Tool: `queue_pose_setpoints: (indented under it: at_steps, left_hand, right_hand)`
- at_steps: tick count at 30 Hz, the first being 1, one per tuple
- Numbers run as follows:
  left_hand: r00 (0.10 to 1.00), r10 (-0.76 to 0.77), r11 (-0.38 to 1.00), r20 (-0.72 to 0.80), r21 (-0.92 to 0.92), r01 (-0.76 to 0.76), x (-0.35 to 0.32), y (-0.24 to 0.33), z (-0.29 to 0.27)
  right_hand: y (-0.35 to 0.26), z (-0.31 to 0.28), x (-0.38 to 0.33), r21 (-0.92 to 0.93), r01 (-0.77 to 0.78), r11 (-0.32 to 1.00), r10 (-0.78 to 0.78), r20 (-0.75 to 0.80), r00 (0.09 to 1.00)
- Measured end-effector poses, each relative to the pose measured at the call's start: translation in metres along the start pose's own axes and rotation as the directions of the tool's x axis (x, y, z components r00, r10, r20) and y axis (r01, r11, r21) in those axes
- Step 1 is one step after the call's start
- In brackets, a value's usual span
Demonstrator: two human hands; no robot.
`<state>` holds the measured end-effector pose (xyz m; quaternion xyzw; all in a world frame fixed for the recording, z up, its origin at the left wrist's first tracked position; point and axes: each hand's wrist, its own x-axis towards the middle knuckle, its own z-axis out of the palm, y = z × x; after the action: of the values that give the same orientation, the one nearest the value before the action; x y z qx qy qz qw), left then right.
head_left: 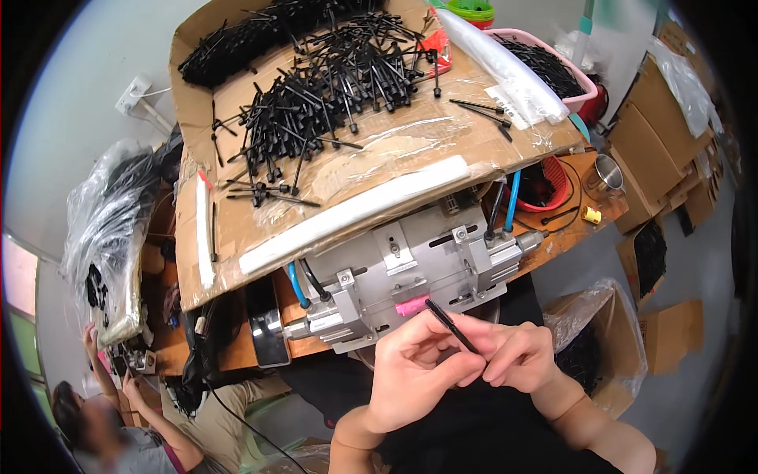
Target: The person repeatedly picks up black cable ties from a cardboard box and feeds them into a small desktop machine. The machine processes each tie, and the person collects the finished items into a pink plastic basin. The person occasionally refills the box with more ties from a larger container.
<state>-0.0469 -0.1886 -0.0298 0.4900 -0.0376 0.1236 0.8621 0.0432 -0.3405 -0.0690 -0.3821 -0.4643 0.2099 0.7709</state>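
Observation:
My left hand (414, 371) and my right hand (517, 355) meet in front of a grey metal machine (410, 265). Together they pinch a thin black plastic rod (450, 322) that slants up and left toward a pink part (410, 306) on the machine's lower front. Both hands' fingers are closed around the rod's lower end. Above the machine a cardboard sheet (355, 170) serves as a tray and carries a large pile of the same black rods (316, 87).
A pink basket (580, 79) of black rods and a clear bag roll (505, 67) sit at the back right. Cardboard boxes (667, 336) and plastic bags of parts (106, 229) stand on both sides. Another person (118, 430) works at the lower left.

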Motion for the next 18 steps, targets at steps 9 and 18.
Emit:
queue_pose_setpoints:
  at_steps: [9, 18]
  left_hand:
    - [0.990, -0.136, 0.989, 0.021, -0.057, 0.137, -0.009, 0.010, 0.006]
    - [0.966, -0.245, 0.966, -0.081, 0.066, 0.251, -0.015, 0.024, 0.020]
  right_hand:
    - [-0.008, 0.014, -0.004, -0.177, 0.057, 0.983, -0.047, 0.061, 0.997]
    - [-0.021, 0.025, -0.001, -0.349, 0.156, 0.924, -0.122, 0.117, 0.986]
